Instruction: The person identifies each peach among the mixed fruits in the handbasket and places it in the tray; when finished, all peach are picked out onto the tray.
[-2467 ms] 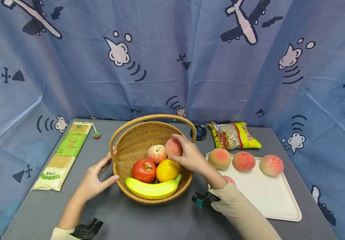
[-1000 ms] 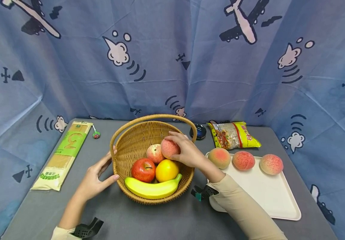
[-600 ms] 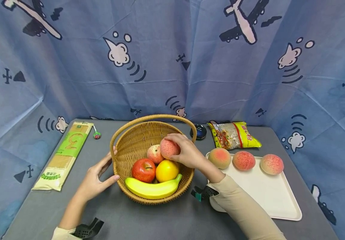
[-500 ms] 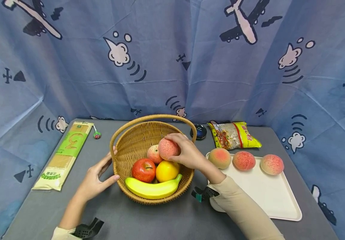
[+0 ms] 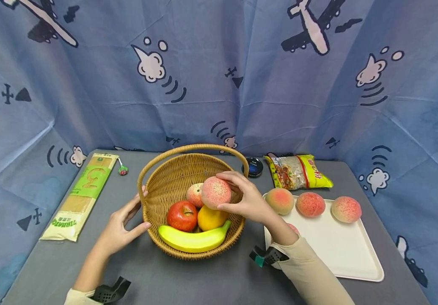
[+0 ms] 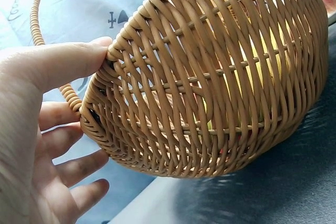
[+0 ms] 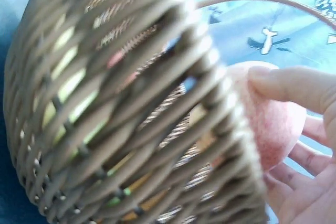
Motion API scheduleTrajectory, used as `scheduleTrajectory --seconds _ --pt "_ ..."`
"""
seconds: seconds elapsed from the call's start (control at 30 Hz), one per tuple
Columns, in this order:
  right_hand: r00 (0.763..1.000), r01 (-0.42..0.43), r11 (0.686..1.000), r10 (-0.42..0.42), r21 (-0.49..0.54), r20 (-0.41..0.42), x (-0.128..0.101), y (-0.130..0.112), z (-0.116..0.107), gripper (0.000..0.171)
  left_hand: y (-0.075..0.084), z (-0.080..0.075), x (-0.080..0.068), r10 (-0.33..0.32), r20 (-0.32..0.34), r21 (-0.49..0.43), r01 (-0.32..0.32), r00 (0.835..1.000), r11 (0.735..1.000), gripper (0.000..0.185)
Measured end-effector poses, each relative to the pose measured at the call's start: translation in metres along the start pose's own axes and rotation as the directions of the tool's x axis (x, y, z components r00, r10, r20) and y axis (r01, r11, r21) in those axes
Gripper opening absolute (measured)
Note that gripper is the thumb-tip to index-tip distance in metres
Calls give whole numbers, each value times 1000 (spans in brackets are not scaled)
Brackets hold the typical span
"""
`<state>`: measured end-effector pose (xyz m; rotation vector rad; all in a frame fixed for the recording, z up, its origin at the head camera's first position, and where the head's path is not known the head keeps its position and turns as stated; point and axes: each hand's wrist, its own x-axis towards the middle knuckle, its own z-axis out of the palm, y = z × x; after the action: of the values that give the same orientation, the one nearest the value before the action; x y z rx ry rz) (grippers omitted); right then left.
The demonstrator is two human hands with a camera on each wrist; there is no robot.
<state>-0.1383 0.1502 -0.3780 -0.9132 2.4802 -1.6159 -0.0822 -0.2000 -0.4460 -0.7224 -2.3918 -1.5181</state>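
Note:
A wicker basket (image 5: 165, 182) with an arched handle holds a banana (image 5: 194, 239), a red apple (image 5: 182, 216), an orange (image 5: 210, 218) and a speckled peach (image 5: 194, 195). My right hand (image 5: 247, 201) holds another peach (image 5: 216, 192) between thumb and fingers, over the basket's right part; it overlaps the orange and the speckled peach. In the right wrist view that held peach (image 7: 275, 124) is partly hidden by the blurred basket rim. My left hand (image 5: 117, 231) is spread at the basket's left side, thumb (image 6: 79, 61) and fingertips touching the rim.
At the right lies a cream tray (image 5: 344, 250) with several peaches (image 5: 310, 204), one partly behind my right arm. A yellow food bag (image 5: 298, 171) and a dark round tin (image 5: 254, 167) lie at the back. Left are a noodle pack (image 5: 81, 197) and a lollipop (image 5: 122, 170).
The peach in my right hand has risen and turned, showing its paler speckled side, and now covers more of the orange. My right wrist has shifted right. The left hand stays at the basket.

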Motion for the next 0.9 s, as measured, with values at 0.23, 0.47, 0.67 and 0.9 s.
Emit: scheduleTrajectory --seconds 0.23,0.47,0.67,0.9 --pt "996 46 993 -37 112 -80 -39 -13 -22 71 0 1 -1 -13 -3 1 13 1000 1000 78" --pt "973 47 991 -17 123 -232 -85 -12 -50 78 -3 0 -2 -43 -8 7 43 999 999 77" --pt "930 58 991 -8 124 -367 -124 0 -71 78 -3 -1 -1 -33 -7 18 33 999 999 77" --pt "854 -22 993 79 117 -515 -165 19 -84 81 -3 -1 -2 -30 -6 22 30 1000 999 78"
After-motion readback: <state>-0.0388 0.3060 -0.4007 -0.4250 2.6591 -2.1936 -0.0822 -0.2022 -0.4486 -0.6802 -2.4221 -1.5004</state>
